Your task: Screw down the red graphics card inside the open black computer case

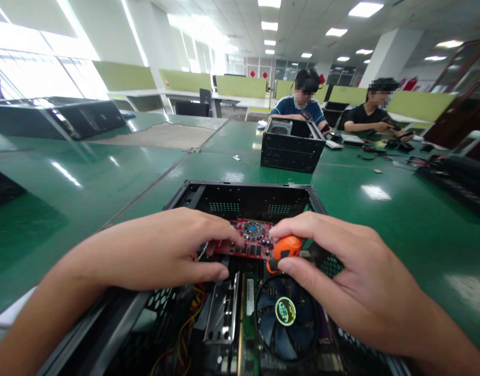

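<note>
Red circuit card (pixel 259 251) with a small round fan lies crosswise inside the black computer case (pixel 248 183), near the case's far wall and short of both far corners. Case sits open on the green surface (pixel 212 164), interior exposed. Progress, as judged: access is done, with the upper side uncovered; the card is within the case outline, but whether it is seated, fastened or loose cannot be told. Large cooling fan (pixel 286 313) is in place toward the near side, and cables (pixel 187 326) run along the left interior. Any fastening or freeing of the card appears unfinished, since a tool is in use beside it. Left hand (pixel 193 248): fingers curved over the card's left end, thumb parted from them, nothing visibly gripped; fingertip contact is uncertain. Right hand (pixel 337 271): thumb and fingers pinch the orange-and-black handle of a screwdriver (pixel 289 245) at the card's right end; its tip is hidden, so engagement with a screw is unconfirmed. Second case (pixel 290 151) stands toward the surface's far edge, well apart.
</note>
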Action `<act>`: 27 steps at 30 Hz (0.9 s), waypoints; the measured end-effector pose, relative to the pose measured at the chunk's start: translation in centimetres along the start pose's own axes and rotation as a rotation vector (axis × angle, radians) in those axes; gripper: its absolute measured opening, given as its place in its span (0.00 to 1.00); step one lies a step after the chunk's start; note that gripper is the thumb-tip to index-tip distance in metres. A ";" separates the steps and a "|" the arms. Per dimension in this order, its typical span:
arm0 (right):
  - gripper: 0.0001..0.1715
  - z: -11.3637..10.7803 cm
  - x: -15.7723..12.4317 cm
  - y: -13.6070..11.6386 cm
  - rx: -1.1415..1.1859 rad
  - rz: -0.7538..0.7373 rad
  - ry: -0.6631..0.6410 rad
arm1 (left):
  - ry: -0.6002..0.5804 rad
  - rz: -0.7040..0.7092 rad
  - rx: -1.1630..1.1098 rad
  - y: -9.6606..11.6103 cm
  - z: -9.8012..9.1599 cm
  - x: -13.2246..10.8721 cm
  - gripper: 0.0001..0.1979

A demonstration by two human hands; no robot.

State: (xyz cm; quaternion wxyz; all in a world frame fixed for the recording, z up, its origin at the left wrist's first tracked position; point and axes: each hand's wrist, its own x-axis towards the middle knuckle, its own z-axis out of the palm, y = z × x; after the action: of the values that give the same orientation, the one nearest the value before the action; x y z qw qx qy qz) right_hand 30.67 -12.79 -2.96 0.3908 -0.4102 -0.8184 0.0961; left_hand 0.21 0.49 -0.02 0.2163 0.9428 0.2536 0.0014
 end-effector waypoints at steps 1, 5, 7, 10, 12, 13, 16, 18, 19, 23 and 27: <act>0.17 0.1 0.0 0.1 0.003 -0.002 0.000 | -0.004 -0.006 0.001 0.0 0.0 0.0 0.15; 0.22 0.0 0.2 0.1 0.007 0.003 -0.012 | -0.019 -0.013 0.002 -0.1 -0.1 0.0 0.15; 0.21 -0.8 -0.1 0.0 0.001 0.022 -0.015 | -0.009 -0.007 0.005 -0.1 -0.1 0.0 0.15; 0.20 -2.7 -1.4 0.1 -0.034 0.118 0.096 | 0.003 -0.014 0.015 -0.1 0.0 -0.1 0.15; 0.20 -4.0 -2.5 0.4 -0.076 0.152 0.159 | 0.007 -0.014 0.023 -0.1 0.0 -0.2 0.14; 0.19 -4.6 -3.1 0.6 -0.103 0.155 0.137 | 0.009 -0.012 0.029 -0.2 0.0 -0.2 0.14; 0.19 -5.5 -4.0 1.1 -0.163 0.128 0.105 | 0.020 -0.010 0.052 -0.4 0.1 -0.2 0.17; 0.18 -5.6 -3.8 1.1 -0.175 0.119 0.080 | 0.017 -0.014 0.063 -0.5 0.1 -0.2 0.18; 0.17 -5.5 -3.5 1.0 -0.178 0.106 0.064 | 0.014 -0.015 0.065 -0.5 0.1 -0.2 0.18; 0.17 -4.9 -2.3 0.5 -0.193 0.067 0.014 | 0.002 -0.022 0.062 -0.3 0.1 -0.1 0.19; 0.18 -4.6 -1.8 0.6 -0.194 0.070 0.003 | 0.007 -0.025 0.064 -0.3 0.1 0.0 0.18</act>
State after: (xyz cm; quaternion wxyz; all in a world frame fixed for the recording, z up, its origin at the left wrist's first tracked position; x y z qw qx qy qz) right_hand 35.02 -14.51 -1.15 0.3468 -0.4746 -0.8085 0.0296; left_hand 0.07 0.65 -0.23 0.1851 0.9460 0.2662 -0.0063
